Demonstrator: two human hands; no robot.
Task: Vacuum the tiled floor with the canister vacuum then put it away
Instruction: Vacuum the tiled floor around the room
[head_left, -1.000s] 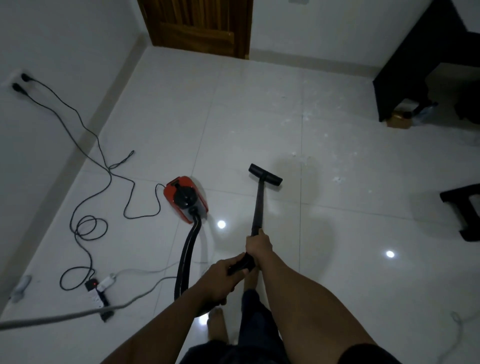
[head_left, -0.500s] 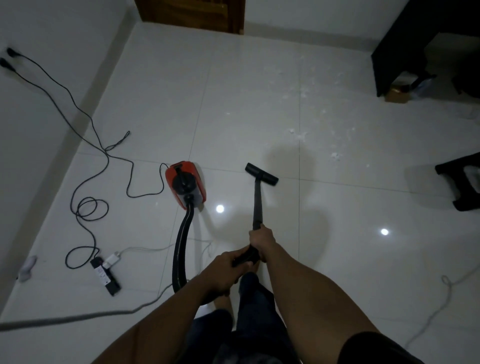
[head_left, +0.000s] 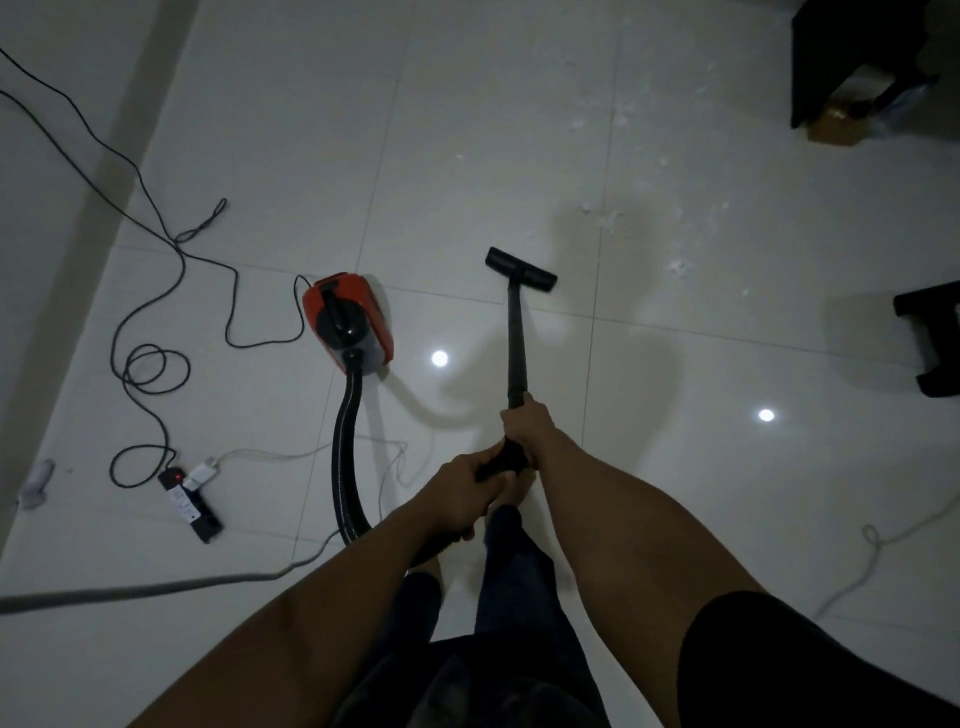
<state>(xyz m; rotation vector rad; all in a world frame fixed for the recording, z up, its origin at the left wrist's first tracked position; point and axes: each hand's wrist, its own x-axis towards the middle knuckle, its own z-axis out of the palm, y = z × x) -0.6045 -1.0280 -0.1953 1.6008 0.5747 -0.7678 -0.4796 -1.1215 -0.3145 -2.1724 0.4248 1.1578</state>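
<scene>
Nozzle pushed forward, hands gripping wand

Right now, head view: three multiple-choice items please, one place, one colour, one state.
1. Where does the vacuum sit relative to the wand?
A) to its left
B) to its right
C) on top of it

2. The vacuum's shell is:
A) blue
B) red-orange
C) green

3. How is the wand held?
A) two-handed
B) one-handed
C) lying loose, unheld

Answers:
1 A, the vacuum stands left of the wand.
2 B, its shell shows red-orange around a black top.
3 A, the left hand grips the handle end and the right hand grips the tube just ahead of it.
</scene>
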